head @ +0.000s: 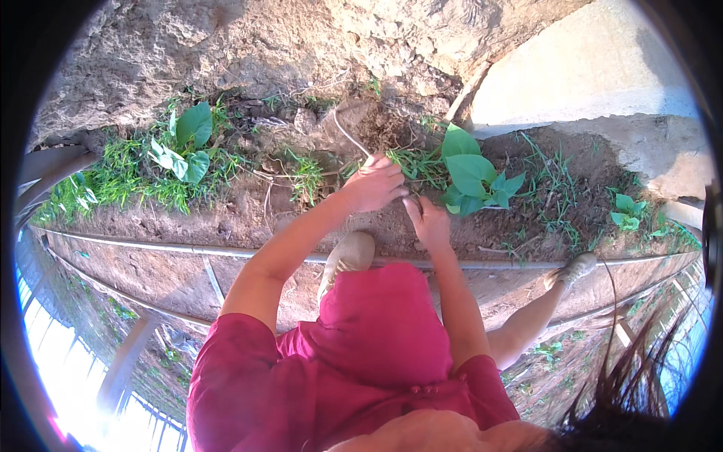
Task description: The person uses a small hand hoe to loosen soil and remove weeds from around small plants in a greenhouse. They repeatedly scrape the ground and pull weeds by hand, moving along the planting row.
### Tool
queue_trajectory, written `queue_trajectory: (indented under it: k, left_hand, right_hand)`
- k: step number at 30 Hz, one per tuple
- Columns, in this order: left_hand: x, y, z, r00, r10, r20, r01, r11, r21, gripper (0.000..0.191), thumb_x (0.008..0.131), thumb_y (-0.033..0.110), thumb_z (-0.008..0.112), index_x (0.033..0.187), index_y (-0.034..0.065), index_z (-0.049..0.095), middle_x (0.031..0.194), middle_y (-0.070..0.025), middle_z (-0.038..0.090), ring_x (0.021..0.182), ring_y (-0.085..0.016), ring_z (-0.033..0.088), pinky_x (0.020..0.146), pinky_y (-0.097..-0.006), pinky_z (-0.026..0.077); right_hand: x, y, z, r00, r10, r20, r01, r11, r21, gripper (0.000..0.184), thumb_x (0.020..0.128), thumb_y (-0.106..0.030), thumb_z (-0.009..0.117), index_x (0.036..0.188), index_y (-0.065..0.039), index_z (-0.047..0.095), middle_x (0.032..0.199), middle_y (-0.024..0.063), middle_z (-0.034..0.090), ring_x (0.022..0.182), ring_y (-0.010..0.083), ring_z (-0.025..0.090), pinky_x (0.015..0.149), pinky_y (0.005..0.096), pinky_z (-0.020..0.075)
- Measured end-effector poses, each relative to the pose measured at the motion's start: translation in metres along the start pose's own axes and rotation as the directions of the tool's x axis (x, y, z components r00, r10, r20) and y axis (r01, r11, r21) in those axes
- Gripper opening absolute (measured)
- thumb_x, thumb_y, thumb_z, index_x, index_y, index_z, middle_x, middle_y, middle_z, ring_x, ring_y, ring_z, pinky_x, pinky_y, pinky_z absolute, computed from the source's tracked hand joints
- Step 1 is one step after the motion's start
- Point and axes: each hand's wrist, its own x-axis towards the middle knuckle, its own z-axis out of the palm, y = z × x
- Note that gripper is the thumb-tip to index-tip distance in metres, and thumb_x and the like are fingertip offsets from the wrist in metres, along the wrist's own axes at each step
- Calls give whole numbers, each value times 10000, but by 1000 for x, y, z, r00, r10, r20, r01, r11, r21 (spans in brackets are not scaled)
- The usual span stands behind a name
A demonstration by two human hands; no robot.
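Note:
My left hand (375, 183) is closed around a hand tool with a thin, curved metal neck (351, 135), which looks like a small hoe. Its far end is blurred against loose brown soil (387, 127). Just below and to the right, my right hand (432, 223) is closed in line with the tool, seemingly on the end of its handle; the fingers hide most of it. Grass tufts (415, 166) grow right beside my hands. A broad-leaved green plant (471, 172) stands close to the right of my right hand.
A second leafy plant (189, 144) grows in grass at the left, and a smaller seedling (627, 212) at the far right. Rough rock-like ground (254, 51) and a pale slab (582, 68) border the strip. A long pipe (226, 250) runs beside my shoe (353, 251).

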Motion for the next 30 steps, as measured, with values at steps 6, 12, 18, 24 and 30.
queue_trajectory:
  k: [6,12,18,24,30]
  left_hand:
    - [34,-42,-56,734,-380,-562,510,856,88,197,885,299,655,923,107,631,892,-64,602,856,-237,599,860,-385,431]
    - [99,-93,-71,350,-937,0,912,341,-227,447,915,518,582,853,92,700,841,-103,704,724,-220,681,708,-380,537]
    - [113,-135,-24,217,-976,-18,726,174,-666,407,840,466,682,975,88,753,876,-125,725,767,-254,689,758,-393,529]
    - [104,-113,-42,149,-987,-64,682,150,-716,373,816,383,705,1052,96,740,915,-125,732,843,-234,702,813,-365,525]
    - [34,-28,-98,779,-411,-473,537,826,168,358,785,338,769,1075,159,659,1005,-30,629,968,-222,615,873,-399,441]
  right_hand:
    - [20,-1,-19,992,-122,-33,122,992,6,478,925,-530,573,793,-71,554,590,170,587,565,390,601,509,490,456]
    - [-35,9,-9,980,-159,120,172,979,-109,498,907,-561,565,787,-78,564,600,176,590,596,403,617,538,510,474]
    - [-31,-6,-2,993,-33,110,36,999,-28,509,907,-555,570,759,-68,566,632,179,602,616,407,615,565,488,479]
    - [-44,6,1,999,12,44,-19,987,160,484,906,-542,588,806,-68,598,639,180,600,618,404,613,554,485,465]
    - [-32,27,-2,994,111,-14,-111,993,41,481,917,-534,583,806,-67,617,617,173,592,614,408,610,537,469,467]
